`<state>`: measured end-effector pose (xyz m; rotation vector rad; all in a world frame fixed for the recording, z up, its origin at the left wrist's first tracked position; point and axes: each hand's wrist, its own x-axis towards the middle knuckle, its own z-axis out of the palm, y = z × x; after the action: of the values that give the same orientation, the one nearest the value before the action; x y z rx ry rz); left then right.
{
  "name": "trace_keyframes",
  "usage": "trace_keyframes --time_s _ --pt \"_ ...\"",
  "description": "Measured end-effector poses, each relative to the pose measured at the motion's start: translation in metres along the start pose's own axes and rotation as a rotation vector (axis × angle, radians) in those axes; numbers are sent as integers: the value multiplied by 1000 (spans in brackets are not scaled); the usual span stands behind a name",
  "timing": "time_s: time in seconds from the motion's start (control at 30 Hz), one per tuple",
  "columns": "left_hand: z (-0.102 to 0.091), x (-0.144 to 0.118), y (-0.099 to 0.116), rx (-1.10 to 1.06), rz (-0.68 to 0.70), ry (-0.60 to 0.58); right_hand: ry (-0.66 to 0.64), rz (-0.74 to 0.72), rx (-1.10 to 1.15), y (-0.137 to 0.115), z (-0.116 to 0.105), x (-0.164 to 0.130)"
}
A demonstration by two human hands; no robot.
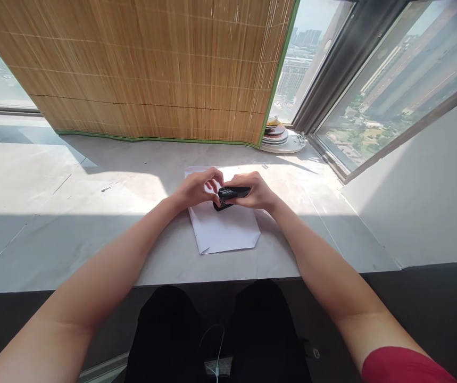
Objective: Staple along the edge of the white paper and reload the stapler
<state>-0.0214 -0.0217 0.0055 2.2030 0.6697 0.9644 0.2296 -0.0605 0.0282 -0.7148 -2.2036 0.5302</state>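
A black stapler (pixel 234 192) with small pale lettering is held just over a folded sheet of white paper (pixel 228 231). My right hand (pixel 255 191) wraps round the stapler's back part, its fingers closed. At the stapler's front end is my left hand (pixel 200 187), fingers curled and thumb bent in. The thumb tip touches the nose, and a gap shows between thumb and index finger. Whether paper lies between the stapler's jaws is hidden. The paper lies flat on the pale ledge (pixel 164 266), one near corner folded.
A bamboo blind (pixel 152 69) with green edging leans behind the ledge. Stacked plates (pixel 278 135) stand in the corner by the window frame (pixel 327 69). A white wall (pixel 423 175) bounds the right side. My knees (pixel 168 319) and a white cable (pixel 219 351) are below the ledge's front edge.
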Motion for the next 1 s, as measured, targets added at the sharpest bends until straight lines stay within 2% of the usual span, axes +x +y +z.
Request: trace_keyframes --time_s 0.1,0.17,0.23,0.3,0.37,0.4,0.47,0.53,0.63,0.73,0.9,1.0 --pt "-4 2 -3 34 30 -5 11 19 -1 0 1 1" --pt "-10 4 -8 92 10 62 75 70 -23 2 -3 0" --pt "-15 5 -16 225 -119 200 188 149 -81 6 -13 -1" --pt "-18 6 -26 418 -335 291 297 241 -177 14 -25 -4" --pt "-19 6 -34 591 -514 250 372 335 -292 25 -38 -8" --pt "-19 5 -37 648 -560 206 394 376 -339 31 -45 -11" --pt "-19 5 -41 701 -583 159 439 440 -391 45 -55 -16" --pt "-21 4 -41 679 -582 197 463 481 -388 56 -61 -21" --pt "-24 4 -39 553 -602 320 409 517 -316 63 -63 -26" --pt "-27 5 -39 437 -600 413 305 490 -203 58 -60 -26" --pt "-27 5 -47 364 -620 435 140 412 -94 38 -50 -18" --pt "-25 5 -48 421 -611 410 113 413 -77 31 -44 -14"
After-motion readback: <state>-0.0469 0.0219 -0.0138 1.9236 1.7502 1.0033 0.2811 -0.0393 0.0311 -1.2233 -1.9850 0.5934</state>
